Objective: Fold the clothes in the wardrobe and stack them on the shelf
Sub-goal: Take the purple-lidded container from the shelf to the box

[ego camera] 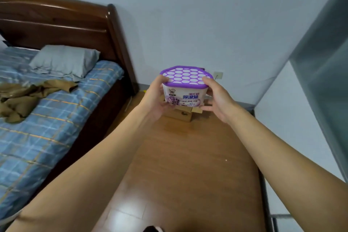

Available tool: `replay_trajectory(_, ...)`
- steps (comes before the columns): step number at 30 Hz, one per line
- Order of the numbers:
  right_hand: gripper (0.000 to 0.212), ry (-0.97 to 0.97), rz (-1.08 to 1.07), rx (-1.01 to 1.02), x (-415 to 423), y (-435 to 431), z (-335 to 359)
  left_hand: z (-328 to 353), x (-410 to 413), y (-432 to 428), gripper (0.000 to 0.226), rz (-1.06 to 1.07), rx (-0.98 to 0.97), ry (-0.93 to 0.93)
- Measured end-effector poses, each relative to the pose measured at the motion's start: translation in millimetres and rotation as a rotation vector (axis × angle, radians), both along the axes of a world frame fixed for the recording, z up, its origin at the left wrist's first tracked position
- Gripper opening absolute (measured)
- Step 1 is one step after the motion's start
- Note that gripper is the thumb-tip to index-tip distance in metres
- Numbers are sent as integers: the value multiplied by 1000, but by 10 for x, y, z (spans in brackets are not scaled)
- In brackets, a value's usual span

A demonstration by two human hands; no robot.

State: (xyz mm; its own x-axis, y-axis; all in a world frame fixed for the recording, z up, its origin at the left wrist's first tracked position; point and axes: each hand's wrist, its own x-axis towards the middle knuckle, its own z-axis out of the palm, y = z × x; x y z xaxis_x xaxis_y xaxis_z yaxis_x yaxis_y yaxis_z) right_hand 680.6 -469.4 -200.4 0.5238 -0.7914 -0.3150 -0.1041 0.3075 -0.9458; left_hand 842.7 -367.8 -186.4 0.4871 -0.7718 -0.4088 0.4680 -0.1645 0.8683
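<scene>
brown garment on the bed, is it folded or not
Not folded. The brown garment lies crumpled in loose wrinkles on the blue plaid sheet, near the grey pillow.

Both forearms bare up to the frame edge; left hand [154,100] and right hand [219,100] bare too.

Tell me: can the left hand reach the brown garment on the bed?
Probably not at once: the left hand and right hand both hold the purple-lidded box; nothing seems to block the brown garment.
</scene>
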Motion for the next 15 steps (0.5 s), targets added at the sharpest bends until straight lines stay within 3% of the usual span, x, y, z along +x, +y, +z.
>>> replay_trajectory(3,43,93,51,-84,426,-408,-45,-130,440,-360,44,51,11,33)
replay_trajectory(7,35,174,67,-222,969,-946,-119,-338,1076,-923,52,45,41,15)
replay_trajectory(10,49,226,116,-268,1344,-1286,-123,-443,1530,-1385,57,-25,67,-19)
replay_trajectory(13,66,262,181,-375,1681,-1628,-127,-478,1913,-1834,77,-113,82,-26)
replay_trajectory(15,79,322,234,-464,1868,-1873,-130,-499,2125,-2116,76,-170,91,-49)
